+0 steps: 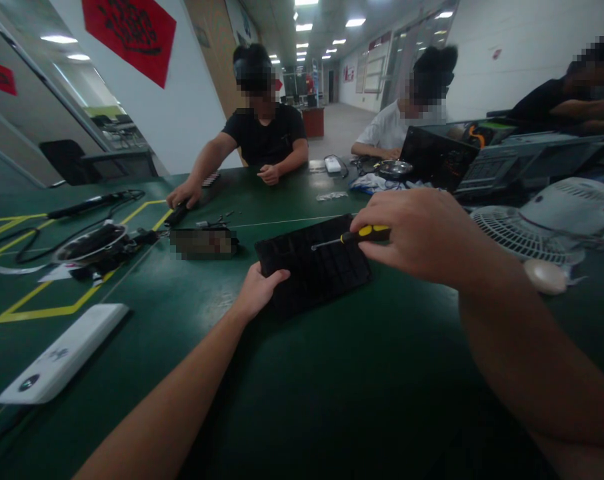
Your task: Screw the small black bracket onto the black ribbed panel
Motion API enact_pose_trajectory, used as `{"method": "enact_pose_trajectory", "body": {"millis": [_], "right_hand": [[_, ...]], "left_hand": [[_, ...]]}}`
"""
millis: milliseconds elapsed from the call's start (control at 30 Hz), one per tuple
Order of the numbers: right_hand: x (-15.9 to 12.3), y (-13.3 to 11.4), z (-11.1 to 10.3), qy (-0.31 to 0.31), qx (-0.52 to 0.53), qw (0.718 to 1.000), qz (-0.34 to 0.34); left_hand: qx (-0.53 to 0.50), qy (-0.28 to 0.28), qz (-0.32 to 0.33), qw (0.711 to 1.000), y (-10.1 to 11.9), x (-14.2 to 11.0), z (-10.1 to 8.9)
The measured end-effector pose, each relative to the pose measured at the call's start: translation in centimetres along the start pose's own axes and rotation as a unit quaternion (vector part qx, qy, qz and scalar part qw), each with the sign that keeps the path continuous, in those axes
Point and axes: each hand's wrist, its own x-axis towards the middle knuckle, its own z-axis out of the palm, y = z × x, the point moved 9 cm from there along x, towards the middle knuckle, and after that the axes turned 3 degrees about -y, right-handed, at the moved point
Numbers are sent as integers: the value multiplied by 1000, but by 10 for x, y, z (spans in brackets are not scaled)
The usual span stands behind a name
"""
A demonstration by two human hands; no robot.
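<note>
A flat black rectangular panel (322, 283) with a ribbed inner side is tilted just above the green table in the head view. My left hand (261, 288) grips its left edge, thumb on the upper face. In my right hand (417, 233) is a screwdriver (365, 233) with a black and yellow handle, held between thumb and fingers. Its metal shaft points left across the panel. At the tip sits a small shiny bit, perhaps a screw; whether the tip touches the panel I cannot tell.
Left lie a white rectangular device (65, 353), yellow tape outlines (47, 313) and a bundle of cables (95, 243). Beyond the panel is a blurred box-like item (205, 241). A white fan (532, 220) and computer case (522, 163) stand right. A person (267, 127) across the table reaches toward a dark tool.
</note>
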Motion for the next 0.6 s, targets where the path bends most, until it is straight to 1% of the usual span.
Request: {"method": "enact_pose_trajectory", "body": {"millis": [233,400,600], "right_hand": [[-1,-1,2,-6,-6,1000,-1],[1,0,3,-18,-4,1000,4],[0,9,6,-34,-27,998,49]], "left_hand": [[4,0,3,1000,2,-1,0],[-1,-1,1,1000,-1,1,0],[8,4,0,1000,-1,2,-2]]}}
